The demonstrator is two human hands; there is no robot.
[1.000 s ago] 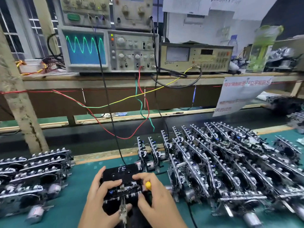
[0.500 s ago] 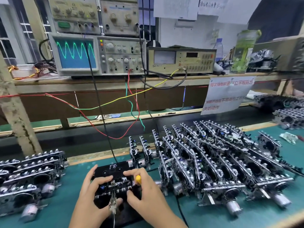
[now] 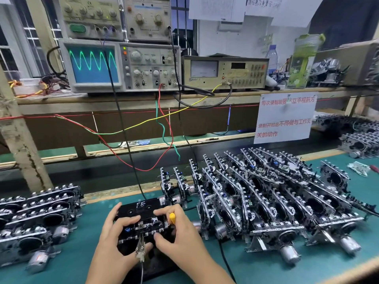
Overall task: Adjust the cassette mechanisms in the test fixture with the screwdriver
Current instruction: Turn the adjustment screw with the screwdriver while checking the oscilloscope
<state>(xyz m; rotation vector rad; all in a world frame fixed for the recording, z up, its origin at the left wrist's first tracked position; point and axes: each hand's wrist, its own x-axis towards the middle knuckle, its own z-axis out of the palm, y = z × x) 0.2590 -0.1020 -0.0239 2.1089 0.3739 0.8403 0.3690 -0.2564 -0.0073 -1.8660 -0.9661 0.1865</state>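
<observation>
Not much has changed vs a sec ago tbh, the view just drifts a bit; both hands sit on the test fixture (image 3: pixel 141 220) same as before. The fixture, a black block marked "FE", is on the green counter (image 3: pixel 86 261), w/ the cassette mechanism (image 3: pixel 143 227) clamped on top. Left hand (image 3: pixel 115 238) has its fingers curled round the fixture's left edge, thumb near the metal clip (image 3: pixel 140 250) at the front. Right hand (image 3: pixel 177 232) is closed round the screwdriver (image 3: pixel 171 217); only the yellow handle end pokes out, can't see the tip. Scope (image 3: pixel 93 65) up behind the fixture shows a clean sine wave. So imo it's mid-adjustment, tweaking while the trace is live. Big batch of mechs (image 3: pixel 276 199) right of the fixture, another stack (image 3: pixel 37 218) left of it.
</observation>
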